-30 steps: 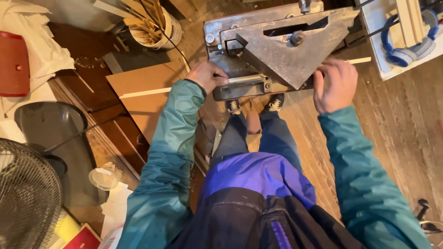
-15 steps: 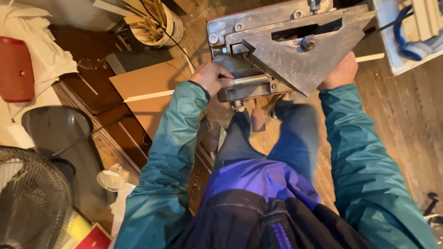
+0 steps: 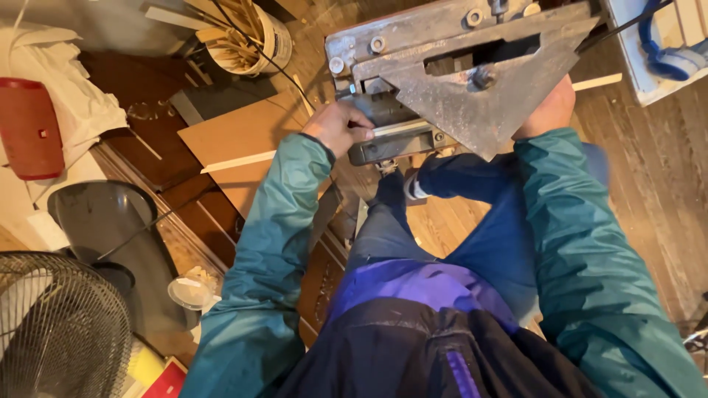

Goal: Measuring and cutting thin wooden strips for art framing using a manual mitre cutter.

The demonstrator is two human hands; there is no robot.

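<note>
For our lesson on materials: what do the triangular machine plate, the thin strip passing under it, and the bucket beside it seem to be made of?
Triangular plate: apparently bare steel or iron, grey, dull and scuffed, with bolts through it.
Thin strip: probably pale, unfinished wood, light and matt; the right hand is at it, the left hand on the machine's front.
Bucket: possibly plastic, off-white and smooth, holding pale sticks.

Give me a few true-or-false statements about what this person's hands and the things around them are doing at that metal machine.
1. The left hand rests at the front of the grey metal machine. True.
2. The right hand is held high, away from the machine. False: it is against the machine's triangular plate, partly hidden behind it.
3. A round bucket of wooden sticks stands beyond the left hand. True.
4. A thin wooden strip pokes out past the machine by the right hand. True.
5. The wire fan sits on top of the machine. False: it stands low at the left, well apart.
</note>
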